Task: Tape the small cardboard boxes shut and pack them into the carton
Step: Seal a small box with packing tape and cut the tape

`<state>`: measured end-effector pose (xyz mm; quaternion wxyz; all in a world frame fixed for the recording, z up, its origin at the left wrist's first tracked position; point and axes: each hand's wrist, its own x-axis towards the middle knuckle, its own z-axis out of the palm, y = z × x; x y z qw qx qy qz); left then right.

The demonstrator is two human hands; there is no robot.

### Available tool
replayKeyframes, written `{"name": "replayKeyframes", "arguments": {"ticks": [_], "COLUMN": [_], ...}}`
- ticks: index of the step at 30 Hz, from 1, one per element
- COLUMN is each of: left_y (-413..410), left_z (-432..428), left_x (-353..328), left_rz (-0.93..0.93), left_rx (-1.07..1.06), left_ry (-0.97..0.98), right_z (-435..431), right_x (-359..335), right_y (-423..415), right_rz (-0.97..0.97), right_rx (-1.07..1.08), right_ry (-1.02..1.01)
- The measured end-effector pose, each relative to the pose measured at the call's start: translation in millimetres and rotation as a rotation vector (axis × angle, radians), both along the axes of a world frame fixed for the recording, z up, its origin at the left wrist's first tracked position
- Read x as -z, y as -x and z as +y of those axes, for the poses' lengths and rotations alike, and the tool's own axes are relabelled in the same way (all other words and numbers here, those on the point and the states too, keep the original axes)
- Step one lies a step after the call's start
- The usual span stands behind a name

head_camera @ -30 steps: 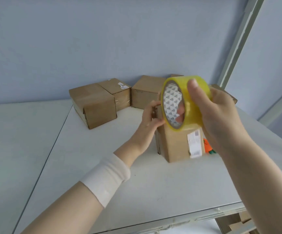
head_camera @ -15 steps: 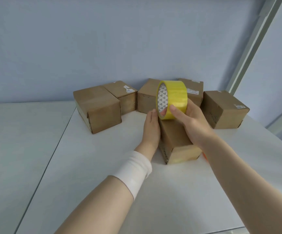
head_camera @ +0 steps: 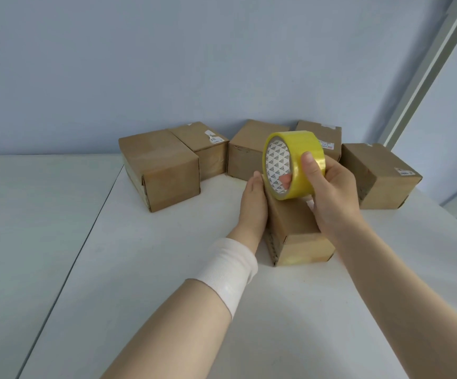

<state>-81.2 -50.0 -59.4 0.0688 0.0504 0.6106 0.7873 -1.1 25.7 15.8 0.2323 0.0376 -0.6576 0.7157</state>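
Cardboard box [head_camera: 295,225]: I see it on the table [head_camera: 167,269].
Left hand [head_camera: 253,206]: straight fingers flat against its side.
Right hand [head_camera: 334,195]: grips tape roll [head_camera: 295,149] over it.

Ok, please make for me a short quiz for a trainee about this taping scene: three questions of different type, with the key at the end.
1. True or false: the right grip holds the yellow tape roll over the far end of the nearest box.
2. Where is the left grip?
A) inside the tape roll
B) flat against the left side of the nearest box
C) on the table, away from every box
3. How many cardboard boxes are on the table in all?

Key: 1 true; 2 B; 3 six.
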Motion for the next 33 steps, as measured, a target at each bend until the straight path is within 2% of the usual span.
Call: {"name": "replayKeyframes", "arguments": {"ticks": [3,7,12,16,20,22,25,29,33], "left_y": [7.4,1.9,2.0,1.6,3.0,0.4,1.5,13.3,18.6], "left_z": [2.5,-2.1,-4.7,-5.5,-7.4,-9.1,-7.9,-0.1,-4.2], "left_x": [4.7,-5.9,-8.1,-12.3,-22.5,-30.8,-33.1,-21.3,-19.6], "left_rz": [-0.033,0.019,0.077,0.049,-0.067,-0.145,-0.166,-0.157,-0.186], "left_rx": [0.03,0.0,-0.024,0.006,0.11,0.184,0.254,0.15,0.186], "left_ry": [0.022,0.033,0.018,-0.014,0.073,0.042,-0.03,0.122,0.134], "right_z": [0.5,0.4,-7.0,-11.6,-9.5,-10.0,-6.4,1.9,-0.8], "right_x": [0.1,0.0,-2.3,8.6,7.0,6.0,7.8,7.6,9.7], "right_y": [0.2,-1.6,-5.7,-21.4,-28.5,-29.5,-30.8,-35.2,-38.3], "right_rz": [-0.018,-0.016,0.028,0.091,0.035,0.03,0.009,0.013,0.013], "right_rx": [-0.006,-0.133,-0.01,0.133,0.127,0.101,0.046,-0.141,-0.009], "right_ry": [-0.044,-0.052,-0.132,-0.013,-0.01,-0.047,-0.085,-0.133,-0.277]}}
